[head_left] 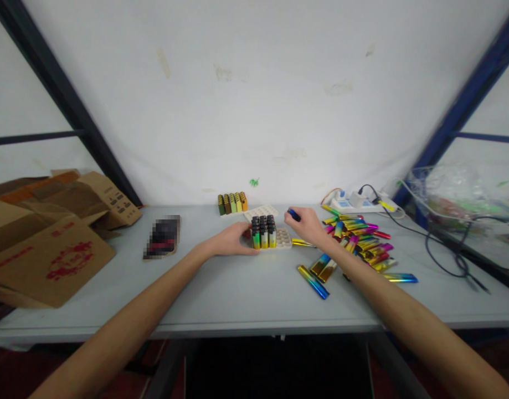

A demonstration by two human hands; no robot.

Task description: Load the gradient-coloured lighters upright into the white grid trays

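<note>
My left hand [237, 239] curls around the left end of a white tray [284, 238] with round holes. Several lighters [263, 235] stand upright in its left part, black-topped with green, white and yellow bodies. Open holes show at its right end. My right hand [306, 223] is closed, raised just right of the tray, and a lighter [294, 215] with a dark blue end sticks out of the fist. The rest of that lighter is hidden by the fingers. Under my right forearm lies a loose pile of shiny rainbow-metallic lighters or casings [362, 235].
Behind the tray stand a block of green-to-yellow lighters [232, 203] and another white holed tray [260, 211]. Cardboard boxes [50, 244] fill the left side, beside a dark pixelated item [163, 237]. A power strip [358, 205], black cable [431, 244] and clear plastic bag [457, 188] sit right.
</note>
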